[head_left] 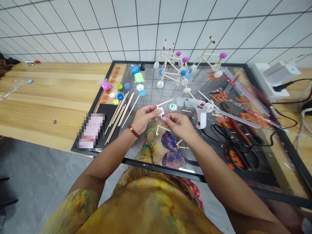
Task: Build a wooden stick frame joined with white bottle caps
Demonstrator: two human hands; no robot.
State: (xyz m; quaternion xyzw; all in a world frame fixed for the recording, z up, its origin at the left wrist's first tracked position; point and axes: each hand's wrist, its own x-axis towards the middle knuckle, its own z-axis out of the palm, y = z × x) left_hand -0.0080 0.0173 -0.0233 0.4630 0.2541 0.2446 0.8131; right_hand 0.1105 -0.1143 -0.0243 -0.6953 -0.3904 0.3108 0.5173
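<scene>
My left hand [145, 119] pinches a white bottle cap [159, 111] between thumb and fingers. A short wooden stick [165, 103] points up and right from behind the cap. My right hand [179, 124] is closed at the cap's lower right edge, thumb against forefinger, on what looks like a small stick end; the fingertips hide most of it. Under the hands, short joined sticks [162, 128] show on the glass top. A white cap with green inside [173, 107] lies just beyond my right hand.
A white glue gun [201, 112] stands to the right, beside red-handled pliers [240, 130] and black-handled scissors [246, 159]. Stick models [170, 70] with caps and pink balls stand at the back. Long sticks [119, 117], coloured caps [120, 96] and clay packets [139, 77] lie left.
</scene>
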